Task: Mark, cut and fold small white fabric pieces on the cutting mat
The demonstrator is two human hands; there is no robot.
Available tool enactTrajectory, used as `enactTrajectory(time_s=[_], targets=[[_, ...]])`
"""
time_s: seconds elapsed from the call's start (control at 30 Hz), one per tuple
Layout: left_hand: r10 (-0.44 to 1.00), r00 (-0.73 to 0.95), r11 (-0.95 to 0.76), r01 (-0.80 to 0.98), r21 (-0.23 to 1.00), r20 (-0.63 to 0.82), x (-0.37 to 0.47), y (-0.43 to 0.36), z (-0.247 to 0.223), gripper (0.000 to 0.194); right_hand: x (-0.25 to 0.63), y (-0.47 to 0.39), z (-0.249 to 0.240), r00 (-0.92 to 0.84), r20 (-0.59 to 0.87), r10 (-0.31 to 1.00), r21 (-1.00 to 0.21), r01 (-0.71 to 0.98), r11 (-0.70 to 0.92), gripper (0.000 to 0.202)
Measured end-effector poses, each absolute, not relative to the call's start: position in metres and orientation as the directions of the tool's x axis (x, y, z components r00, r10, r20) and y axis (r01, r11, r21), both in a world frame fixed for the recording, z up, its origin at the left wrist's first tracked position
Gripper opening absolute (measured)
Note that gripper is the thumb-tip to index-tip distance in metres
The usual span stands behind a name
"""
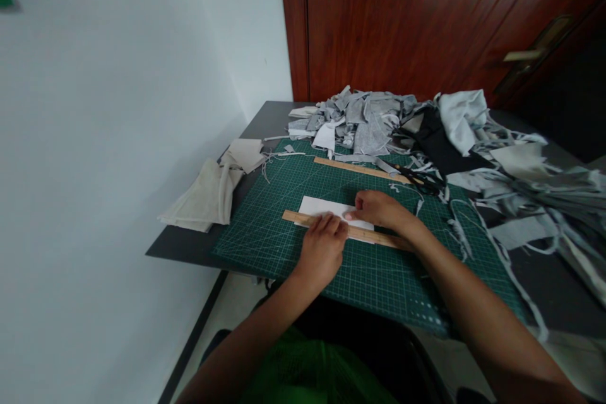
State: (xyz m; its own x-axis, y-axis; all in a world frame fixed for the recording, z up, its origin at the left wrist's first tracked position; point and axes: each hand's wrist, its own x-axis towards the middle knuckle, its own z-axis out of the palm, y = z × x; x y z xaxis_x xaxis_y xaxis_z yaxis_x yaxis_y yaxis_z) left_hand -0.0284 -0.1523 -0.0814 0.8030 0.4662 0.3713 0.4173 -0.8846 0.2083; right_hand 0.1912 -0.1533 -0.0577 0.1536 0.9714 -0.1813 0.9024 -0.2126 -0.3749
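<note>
A white rectangular piece [313, 205], cloth or card, lies on the green cutting mat [265, 227]. Across its near part runs a wooden ruler [386, 240]. My left hand [324, 246] presses the ruler down, its fingers bent together on top of it. Above the piece's right half is my right hand [376, 208], fingers curled in and thumb stretched over the white surface. Whether anything small sits in those curled fingers I cannot make out. My right forearm hides the ruler's right end.
A second wooden ruler [355, 168] lies farther back, near black-handled scissors [421, 180]. Grey fabric scraps [364, 117] are heaped at the back. Black cloth [438, 139] and loose strips [530, 227] cover the right. Folded beige cloth [203, 199] lies left, beside the wall.
</note>
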Motion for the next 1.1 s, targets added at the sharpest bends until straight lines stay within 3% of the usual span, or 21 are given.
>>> enactTrajectory(time_s=[0.27, 0.6, 1.1], targets=[[0.470, 0.799, -0.883, 0.424, 0.203, 0.374, -0.0279, -0.1530, -0.0812, 0.032, 0.1899, -0.1557, -0.0557, 0.209, -0.198, 0.958, -0.346, 0.899, -0.268, 0.035], [0.486, 0.800, -0.867, 0.388, 0.314, 0.353, -0.0283, -0.1504, -0.0840, 0.044, 0.1918, -0.1561, -0.0573, 0.208, -0.187, 0.960, -0.352, 0.898, -0.264, 0.036], [0.470, 0.806, -0.882, 0.420, 0.212, 0.360, -0.0277, -0.1516, -0.0830, 0.038, 0.1951, -0.1536, -0.0569, 0.195, -0.183, 0.964, -0.383, 0.889, -0.252, 0.046]])
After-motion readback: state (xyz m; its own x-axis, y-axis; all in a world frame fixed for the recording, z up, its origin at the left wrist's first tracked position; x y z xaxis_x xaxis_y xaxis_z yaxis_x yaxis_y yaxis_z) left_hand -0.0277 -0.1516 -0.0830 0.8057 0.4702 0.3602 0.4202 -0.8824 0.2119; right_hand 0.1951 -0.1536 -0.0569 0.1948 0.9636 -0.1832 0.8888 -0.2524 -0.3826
